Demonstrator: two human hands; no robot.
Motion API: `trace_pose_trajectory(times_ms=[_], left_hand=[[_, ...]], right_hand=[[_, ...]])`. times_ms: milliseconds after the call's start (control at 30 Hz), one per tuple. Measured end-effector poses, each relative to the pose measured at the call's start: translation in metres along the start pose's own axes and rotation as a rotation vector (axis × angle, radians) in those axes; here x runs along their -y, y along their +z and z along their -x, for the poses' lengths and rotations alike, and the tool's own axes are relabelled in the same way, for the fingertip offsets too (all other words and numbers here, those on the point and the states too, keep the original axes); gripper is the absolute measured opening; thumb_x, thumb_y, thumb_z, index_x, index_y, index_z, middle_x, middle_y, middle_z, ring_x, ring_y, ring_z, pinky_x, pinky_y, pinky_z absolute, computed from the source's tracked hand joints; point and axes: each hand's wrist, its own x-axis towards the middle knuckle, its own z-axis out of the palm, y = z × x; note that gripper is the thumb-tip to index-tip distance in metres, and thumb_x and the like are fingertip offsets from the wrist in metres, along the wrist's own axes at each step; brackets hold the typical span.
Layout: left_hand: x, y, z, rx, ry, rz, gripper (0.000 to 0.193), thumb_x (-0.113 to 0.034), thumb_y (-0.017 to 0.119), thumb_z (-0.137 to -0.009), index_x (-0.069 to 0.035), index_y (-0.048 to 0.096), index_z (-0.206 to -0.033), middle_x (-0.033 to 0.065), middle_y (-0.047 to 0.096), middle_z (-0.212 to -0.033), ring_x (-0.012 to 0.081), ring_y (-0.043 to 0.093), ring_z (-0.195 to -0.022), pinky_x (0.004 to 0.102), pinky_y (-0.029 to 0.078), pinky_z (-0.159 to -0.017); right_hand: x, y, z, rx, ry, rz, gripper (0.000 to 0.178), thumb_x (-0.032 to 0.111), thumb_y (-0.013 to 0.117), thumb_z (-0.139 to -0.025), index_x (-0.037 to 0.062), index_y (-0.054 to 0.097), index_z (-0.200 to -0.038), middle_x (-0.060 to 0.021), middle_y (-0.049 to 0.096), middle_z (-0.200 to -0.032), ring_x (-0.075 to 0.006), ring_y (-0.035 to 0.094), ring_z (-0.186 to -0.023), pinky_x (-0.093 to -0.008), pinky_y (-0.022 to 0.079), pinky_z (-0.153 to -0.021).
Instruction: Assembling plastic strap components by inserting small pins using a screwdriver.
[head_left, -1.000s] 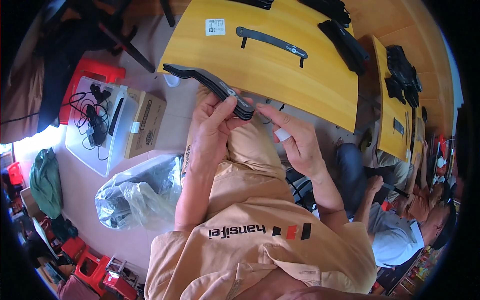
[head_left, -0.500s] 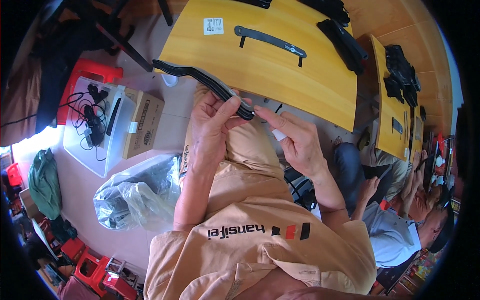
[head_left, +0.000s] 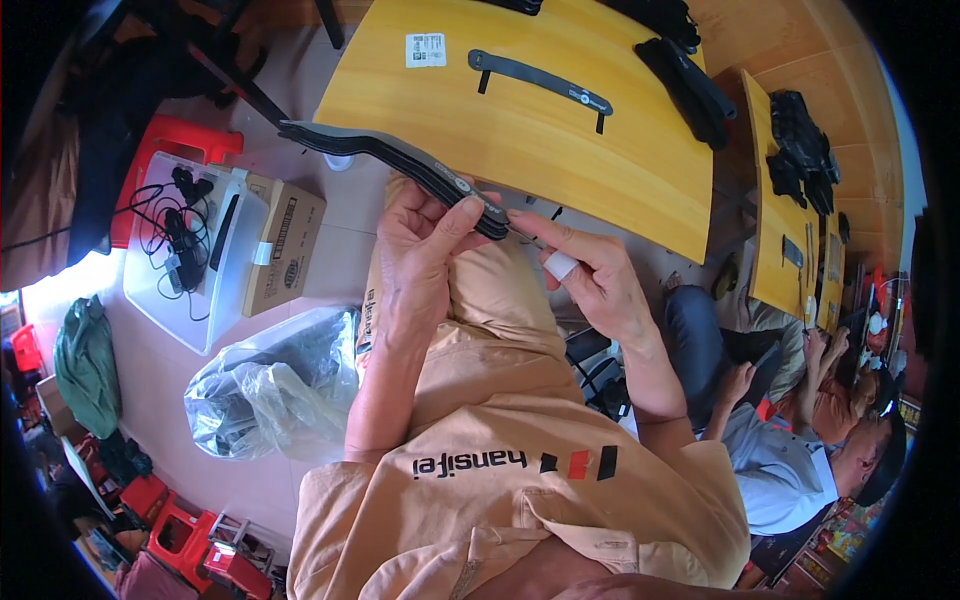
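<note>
A stack of several long, dark, flat straps [head_left: 390, 155] is pinched near its printed end by my left hand [head_left: 425, 235], thumb on top. The rest of the bundle reaches out left, over the floor beside the table edge. At the near end of the stack is my right hand [head_left: 595, 265], its index fingertip close to or touching the straps. Its other fingers are curled, and a white wrap [head_left: 561, 265] goes round one of them. Something thin and dark shows under the index finger, too small to name. A similar single strap [head_left: 540, 80] with two short black tabs lies on the table.
The yellow table [head_left: 400, 100] bears a white label [head_left: 425, 50] and black straps [head_left: 685, 90] at right. To the left are a clear bin [head_left: 190, 290] with cables, a cardboard box [head_left: 290, 245] and a plastic bag [head_left: 280, 390]. Other people [head_left: 780, 470] sit at right.
The strap stack has swung slightly left at its far end, and its top face shows more. My right hand has turned a little, baring more of the white wrap.
</note>
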Motion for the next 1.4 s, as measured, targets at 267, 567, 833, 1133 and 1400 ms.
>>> trace_pose_trajectory(times_ms=[267,567,833,1133,1400], left_hand=[[0.004,0.007,0.001,-0.012,0.088,-0.197,0.023,-0.006,0.062,-0.079,0.001,0.052,-0.099,0.0113,0.062,-0.089,0.0148,0.062,-0.079,0.0250,0.053,-0.069],[0.003,0.011,-0.001,-0.013,0.050,-0.168,0.025,-0.006,0.069,-0.074,-0.001,0.054,-0.093,0.0040,0.060,-0.080,0.0077,0.056,-0.069,0.0196,0.049,-0.061],[0.006,0.008,0.000,-0.011,0.048,-0.191,0.024,-0.006,0.069,-0.073,-0.001,0.054,-0.091,0.0037,0.060,-0.079,0.0071,0.056,-0.069,0.0197,0.048,-0.059],[0.009,0.009,0.000,-0.010,0.080,-0.201,0.024,-0.005,0.070,-0.073,-0.001,0.054,-0.091,0.0040,0.060,-0.079,0.0070,0.056,-0.069,0.0194,0.048,-0.059],[0.015,0.005,0.000,-0.001,0.063,-0.207,0.024,-0.004,0.069,-0.073,0.000,0.053,-0.090,0.0049,0.061,-0.080,0.0075,0.057,-0.070,0.0196,0.048,-0.059]], right_hand=[[0.005,-0.008,0.003,0.068,0.237,-0.257,0.037,0.005,0.042,-0.086,0.0096,0.052,-0.122,0.0016,0.047,-0.059,-0.0023,0.036,-0.049,-0.0153,0.028,-0.044],[0.006,-0.009,0.006,0.086,0.288,-0.468,0.040,0.007,0.040,-0.087,0.0100,0.046,-0.126,0.0020,0.046,-0.059,-0.0015,0.032,-0.047,-0.0152,0.025,-0.041],[0.011,-0.011,0.005,0.133,0.282,-0.257,0.041,0.001,0.041,-0.086,0.0095,0.048,-0.125,0.0024,0.043,-0.060,-0.0052,0.038,-0.055,-0.0183,0.033,-0.050],[0.013,0.001,0.012,0.017,0.187,0.009,0.045,-0.004,0.039,-0.085,0.0163,0.049,-0.124,-0.0011,0.050,-0.066,-0.0081,0.042,-0.058,-0.0212,0.039,-0.054],[0.001,-0.008,0.005,0.143,0.396,-0.464,0.039,0.008,0.041,-0.087,0.0076,0.046,-0.126,0.0036,0.038,-0.057,-0.0045,0.035,-0.050,-0.0173,0.027,-0.045]])
